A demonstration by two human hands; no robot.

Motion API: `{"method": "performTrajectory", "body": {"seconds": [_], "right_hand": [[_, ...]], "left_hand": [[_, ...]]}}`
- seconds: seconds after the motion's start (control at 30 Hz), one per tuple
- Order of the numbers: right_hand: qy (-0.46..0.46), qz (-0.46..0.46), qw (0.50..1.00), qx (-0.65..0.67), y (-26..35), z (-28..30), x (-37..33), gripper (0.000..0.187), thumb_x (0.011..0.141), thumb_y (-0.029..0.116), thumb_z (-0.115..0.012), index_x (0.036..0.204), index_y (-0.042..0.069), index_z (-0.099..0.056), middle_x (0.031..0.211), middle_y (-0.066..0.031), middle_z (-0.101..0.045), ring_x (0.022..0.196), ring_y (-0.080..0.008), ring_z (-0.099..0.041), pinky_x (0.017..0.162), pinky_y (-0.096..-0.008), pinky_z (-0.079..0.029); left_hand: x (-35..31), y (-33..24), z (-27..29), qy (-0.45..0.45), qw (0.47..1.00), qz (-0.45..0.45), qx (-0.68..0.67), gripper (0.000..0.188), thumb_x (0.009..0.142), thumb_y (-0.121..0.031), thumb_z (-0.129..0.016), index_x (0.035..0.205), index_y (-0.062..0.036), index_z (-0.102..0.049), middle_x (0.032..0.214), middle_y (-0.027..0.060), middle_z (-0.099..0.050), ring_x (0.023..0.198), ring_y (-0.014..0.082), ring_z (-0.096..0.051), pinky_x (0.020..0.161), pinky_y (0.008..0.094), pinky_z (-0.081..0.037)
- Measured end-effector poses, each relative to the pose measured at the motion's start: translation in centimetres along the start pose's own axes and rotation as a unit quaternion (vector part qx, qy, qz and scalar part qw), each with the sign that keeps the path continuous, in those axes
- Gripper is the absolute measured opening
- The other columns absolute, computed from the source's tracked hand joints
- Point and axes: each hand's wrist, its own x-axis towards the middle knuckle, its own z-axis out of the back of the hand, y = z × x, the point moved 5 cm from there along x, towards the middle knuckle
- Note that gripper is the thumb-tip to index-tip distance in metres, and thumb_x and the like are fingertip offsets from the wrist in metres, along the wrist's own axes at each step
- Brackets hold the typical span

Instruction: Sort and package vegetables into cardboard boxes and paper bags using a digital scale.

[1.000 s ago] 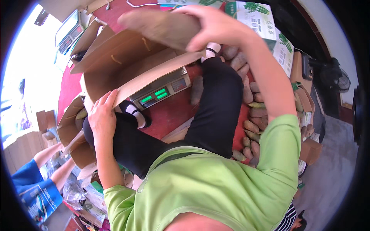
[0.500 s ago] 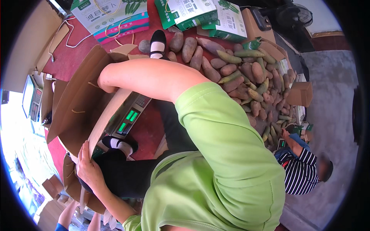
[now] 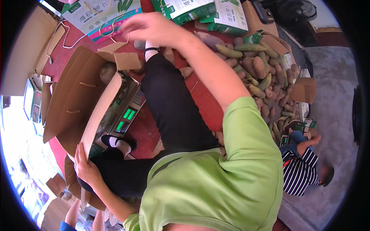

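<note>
An open cardboard box (image 3: 73, 90) with cord handles stands before me at the left. One round brown root vegetable (image 3: 108, 73) lies at its far end. My left hand (image 3: 88, 169) grips the near end of the box's raised side wall, fingers over the edge. Beyond the box, my right hand (image 3: 148, 29) is in the air above my foot, blurred, fingers stretched to the left and apparently holding nothing. Beside the box's right wall sits a digital scale (image 3: 125, 117) with lit green displays, partly covered by the box.
A heap of reddish-brown and greenish root vegetables (image 3: 266, 73) spreads at the right. Printed cartons (image 3: 189, 11) stand at the back, with a fan (image 3: 302, 11) behind. Another scale (image 3: 34, 102) is far left. A person in a striped shirt (image 3: 300, 169) works at the right.
My right hand has come out of the box and swung up and right, beyond its far end. The round root vegetable inside now shows. My left hand stays on the box wall.
</note>
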Motion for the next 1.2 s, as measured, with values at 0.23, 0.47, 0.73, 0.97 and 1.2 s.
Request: {"method": "performTrajectory", "body": {"seconds": [0.23,0.47,0.73,0.97,1.2], "right_hand": [[-0.191,-0.295,0.883,-0.312,-23.4,15.8,-21.9,0.032,0.077,0.026,-0.064,0.102,0.007,-0.066,0.104,-0.0158,-0.065,0.098,-0.0305,-0.061,0.085,-0.0378,-0.048],[-0.168,-0.610,0.668,-0.392,-28.8,17.8,-39.9,0.047,0.071,0.024,-0.069,0.116,0.013,-0.060,0.122,-0.0113,-0.058,0.112,-0.0295,-0.055,0.094,-0.0387,-0.044],[0.172,-0.469,0.597,-0.628,-28.3,13.3,-40.5,0.050,0.088,0.017,-0.049,0.137,0.024,-0.039,0.138,-0.0012,-0.041,0.132,-0.0219,-0.033,0.097,-0.0516,-0.036],[0.232,-0.477,0.535,-0.657,-28.0,12.9,-39.0,0.039,0.089,0.020,-0.048,0.127,0.025,-0.047,0.121,0.0017,-0.051,0.116,-0.0184,-0.044,0.096,-0.0513,-0.034],[0.086,-0.464,0.644,-0.602,-25.9,13.2,-38.5,0.053,0.072,0.019,-0.072,0.120,0.016,-0.047,0.117,-0.0042,-0.055,0.114,-0.0237,-0.051,0.089,-0.0464,-0.043]], "left_hand": [[0.3,-0.7,-0.7,-0.010,1.000,0.010,0.006,0.059,0.075,0.008,-0.045,0.125,-0.0200,-0.056,0.121,0.0076,-0.059,0.106,0.0307,-0.058,0.090,0.0406,-0.046],[0.4,-0.4,-1.4,-0.026,0.999,0.008,0.023,0.060,0.074,0.010,-0.044,0.124,-0.0197,-0.057,0.120,0.0075,-0.060,0.107,0.0316,-0.058,0.092,0.0412,-0.045],[0.4,-0.4,-1.2,-0.028,0.999,0.017,0.034,0.064,0.071,0.013,-0.041,0.125,-0.0180,-0.057,0.121,0.0082,-0.060,0.112,0.0310,-0.056,0.095,0.0407,-0.044],[0.6,-0.5,-1.5,-0.025,0.999,0.020,0.010,0.063,0.071,0.015,-0.039,0.123,-0.0150,-0.058,0.121,0.0087,-0.060,0.112,0.0305,-0.056,0.096,0.0389,-0.043],[0.9,-0.9,-0.9,-0.026,0.999,0.009,0.017,0.063,0.065,0.015,-0.039,0.119,-0.0097,-0.059,0.118,0.0120,-0.060,0.114,0.0321,-0.054,0.098,0.0408,-0.040]]}}
